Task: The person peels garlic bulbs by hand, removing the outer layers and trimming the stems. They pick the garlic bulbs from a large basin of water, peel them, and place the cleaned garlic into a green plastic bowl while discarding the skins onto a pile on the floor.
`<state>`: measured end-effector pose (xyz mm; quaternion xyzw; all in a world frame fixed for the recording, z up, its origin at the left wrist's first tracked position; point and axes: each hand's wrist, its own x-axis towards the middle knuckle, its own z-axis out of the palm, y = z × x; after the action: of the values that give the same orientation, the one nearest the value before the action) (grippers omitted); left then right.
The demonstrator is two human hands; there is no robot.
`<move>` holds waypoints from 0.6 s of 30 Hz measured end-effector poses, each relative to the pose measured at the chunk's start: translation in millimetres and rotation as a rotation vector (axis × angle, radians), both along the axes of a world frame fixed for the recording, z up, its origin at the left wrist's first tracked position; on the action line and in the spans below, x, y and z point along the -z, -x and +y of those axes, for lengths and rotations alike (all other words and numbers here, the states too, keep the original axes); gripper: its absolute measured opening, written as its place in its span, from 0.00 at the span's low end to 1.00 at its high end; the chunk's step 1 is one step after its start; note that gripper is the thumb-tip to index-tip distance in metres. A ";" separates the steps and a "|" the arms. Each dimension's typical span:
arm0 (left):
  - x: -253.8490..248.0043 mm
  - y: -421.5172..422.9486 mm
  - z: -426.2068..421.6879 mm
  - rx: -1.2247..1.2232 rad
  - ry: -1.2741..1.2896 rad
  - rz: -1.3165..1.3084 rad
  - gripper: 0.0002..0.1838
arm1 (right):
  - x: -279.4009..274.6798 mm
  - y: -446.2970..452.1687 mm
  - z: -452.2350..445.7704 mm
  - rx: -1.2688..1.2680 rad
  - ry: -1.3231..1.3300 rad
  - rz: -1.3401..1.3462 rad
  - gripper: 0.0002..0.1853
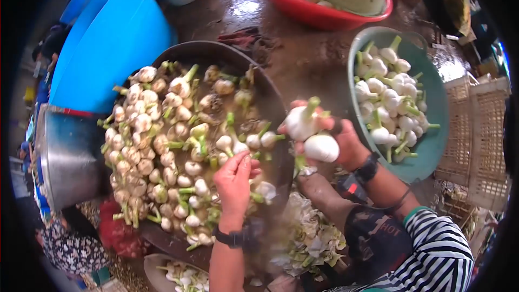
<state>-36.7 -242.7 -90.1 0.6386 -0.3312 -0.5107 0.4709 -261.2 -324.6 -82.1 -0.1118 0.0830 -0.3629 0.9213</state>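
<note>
My right hand (pixel 346 139) is closed around white garlic bulbs (pixel 321 147) with short green stems, held over the right rim of a wide dark basin (pixel 278 113). My left hand (pixel 235 181) reaches over that basin, its fingers pinched at a pale garlic bulb (pixel 239 147); the far side of this grip is hidden. Many more bulbs (pixel 143 151) fill the basin, brown and soiled on the left, whiter near my left hand. To the right of my right hand, a green basin (pixel 435 140) holds clean white bulbs (pixel 390 100).
A red basin (pixel 319 20) with bulbs and a pale green bowl stands at the back. Large blue tubs (pixel 108 43) and a metal pot (pixel 73 157) stand left. Peeled skins (pixel 311 232) lie by my legs. A plastic crate (pixel 473 143) is far right. A person in a flowered garment (pixel 73 246) is at lower left.
</note>
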 end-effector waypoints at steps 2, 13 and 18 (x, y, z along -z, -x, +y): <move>19.1 -26.2 -3.0 -0.077 0.049 -0.162 0.13 | -4.7 14.4 -7.5 0.146 0.191 0.351 0.32; 48.8 -123.7 -90.1 -0.229 0.194 -0.555 0.22 | -4.2 196.3 -38.0 0.437 1.339 2.279 0.27; 42.7 -132.0 -161.2 -0.152 0.383 -1.069 0.25 | -15.8 37.9 -29.4 0.257 1.174 1.503 0.23</move>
<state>95.3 -403.9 -132.8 0.7334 -0.5630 -0.0121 0.3808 -299.1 -354.1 -66.3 -0.7487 0.4685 -0.2784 0.3775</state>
